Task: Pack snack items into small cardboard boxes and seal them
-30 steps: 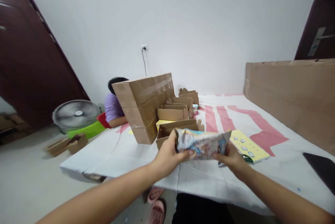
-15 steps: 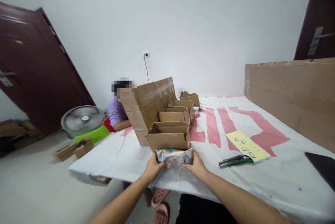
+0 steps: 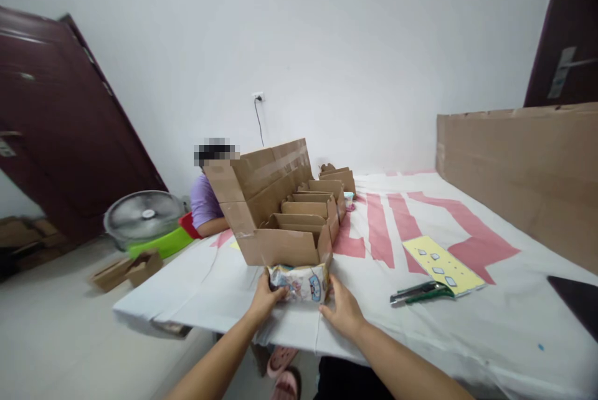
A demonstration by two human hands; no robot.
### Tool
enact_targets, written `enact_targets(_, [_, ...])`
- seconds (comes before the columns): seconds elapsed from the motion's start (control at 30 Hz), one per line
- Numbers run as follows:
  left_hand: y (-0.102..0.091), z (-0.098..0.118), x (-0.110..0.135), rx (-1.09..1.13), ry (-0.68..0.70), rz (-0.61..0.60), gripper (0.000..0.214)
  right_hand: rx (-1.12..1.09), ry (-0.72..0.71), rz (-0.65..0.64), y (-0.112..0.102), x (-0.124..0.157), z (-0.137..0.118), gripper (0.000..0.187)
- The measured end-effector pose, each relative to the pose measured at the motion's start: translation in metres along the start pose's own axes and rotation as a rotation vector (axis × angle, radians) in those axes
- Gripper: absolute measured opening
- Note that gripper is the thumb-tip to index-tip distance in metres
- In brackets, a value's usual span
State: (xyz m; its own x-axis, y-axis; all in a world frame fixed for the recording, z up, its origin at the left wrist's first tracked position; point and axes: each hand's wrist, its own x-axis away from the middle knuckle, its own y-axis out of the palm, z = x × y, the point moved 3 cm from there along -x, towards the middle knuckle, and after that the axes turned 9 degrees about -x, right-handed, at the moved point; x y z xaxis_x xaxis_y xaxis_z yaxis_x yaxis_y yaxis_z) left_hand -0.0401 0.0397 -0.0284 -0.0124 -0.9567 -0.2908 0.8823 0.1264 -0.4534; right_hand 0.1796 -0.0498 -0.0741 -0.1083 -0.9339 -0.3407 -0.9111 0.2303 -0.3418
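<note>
My left hand point(image 3: 264, 299) pinches one end of the pack point(image 3: 299, 283), with the thumb on the front and the fingers tucked behind, where I can't see them well. My right hand point(image 3: 344, 309) is at the other end, part open. Its thumb is out below the corner and its fingertips are right by the edge. From here I can't tell if they still touch.

The pack is low, near the front edge of the table point(image 3: 374, 338), just in front of the near box point(image 3: 280, 248). I can't tell if it lies on the cloth or hangs just above it.

Here is what is new. One second ago the pack is up high and hides part of the cutter point(image 3: 423, 293). Half a second ago it is down by the box, with both hands tight on its ends. Now the right hand is looser, and more of the printed front shows. To me, that means the big move across is over and the left hand does most of the holding.

The box is open at the top, and the pack is outside it. The cutter and the yellow card point(image 3: 443, 265) lie off to the right, well away from the pack.
</note>
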Motion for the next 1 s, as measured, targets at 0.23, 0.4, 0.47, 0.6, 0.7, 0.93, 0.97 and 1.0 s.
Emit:
enact_targets(0.23, [0.009,-0.002,-0.012,0.019,-0.016,-0.017,0.053,-0.038,0.032,0.046,0.004,-0.001,0.008,0.085])
enact_targets(0.4, [0.018,0.000,-0.023,-0.041,0.005,-0.014,0.050,-0.027,0.009,0.058,0.005,-0.002,0.010,0.082])
enact_targets(0.47, [0.021,0.000,-0.027,-0.063,0.011,-0.013,0.051,-0.020,0.008,0.057,0.004,-0.002,0.009,0.079])
enact_targets(0.6, [0.023,0.006,-0.023,-0.128,0.039,0.023,0.067,-0.023,0.018,0.061,0.003,-0.002,0.009,0.078])
enact_targets(0.7, [0.020,0.025,-0.007,-0.369,0.206,0.151,0.078,-0.037,0.014,0.084,0.002,-0.003,0.011,0.079])
enact_targets(0.93, [0.044,0.072,0.023,-1.033,0.590,-0.143,0.098,-0.098,-0.019,0.120,0.003,-0.004,0.013,0.078])
enact_targets(0.97, [0.048,0.073,0.022,-1.088,0.579,-0.174,0.104,-0.103,-0.022,0.120,0.002,-0.004,0.012,0.078])
enact_targets(1.0, [0.050,0.073,0.020,-1.130,0.564,-0.185,0.107,-0.106,-0.024,0.118,0.002,-0.004,0.012,0.077])
